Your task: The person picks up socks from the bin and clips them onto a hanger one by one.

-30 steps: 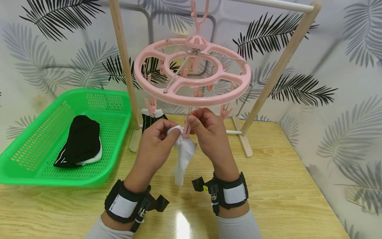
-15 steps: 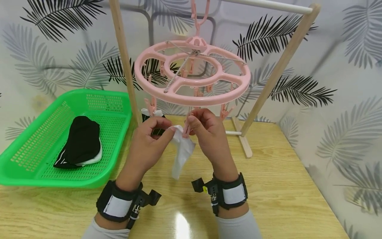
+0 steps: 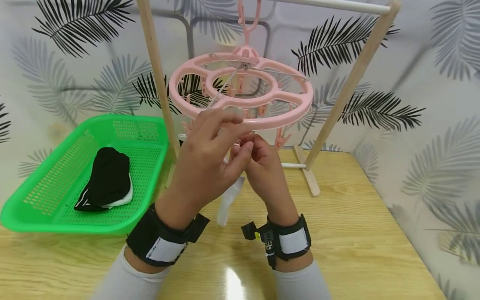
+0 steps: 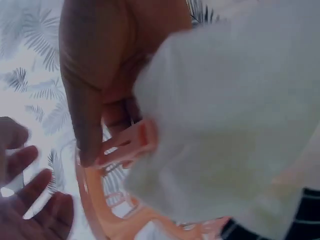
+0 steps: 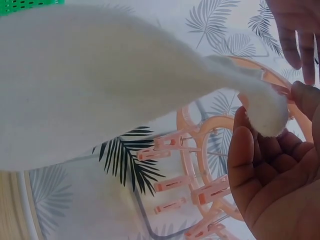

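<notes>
A small white sock (image 3: 228,202) hangs below the pink round clip hanger (image 3: 279,123), gripped at its upper edge by a pink clothespin (image 4: 132,142). My right hand (image 3: 264,166) pinches that clothespin between thumb and fingers. My left hand (image 3: 202,156) is raised in front of the ring's near side, with its fingers loosely extended and holding nothing. In the left wrist view, the fingers (image 4: 37,200) of this hand are spread, apart from the sock. The head view has the clothespin and the sock's top mostly covered by the left hand.
A green basket (image 3: 159,175) on the left holds folded black and white clothing (image 3: 108,179). The hanger is hung from a wooden rack (image 3: 346,91) with a white bar. Several other pink clothespins (image 5: 172,182) dangle from it. A black, white-striped piece (image 4: 305,217) hangs nearby.
My left hand has let go of the sock's edge and risen up and right, in front of the ring. The right hand stays at the clothespin, and the sock hangs from it.
</notes>
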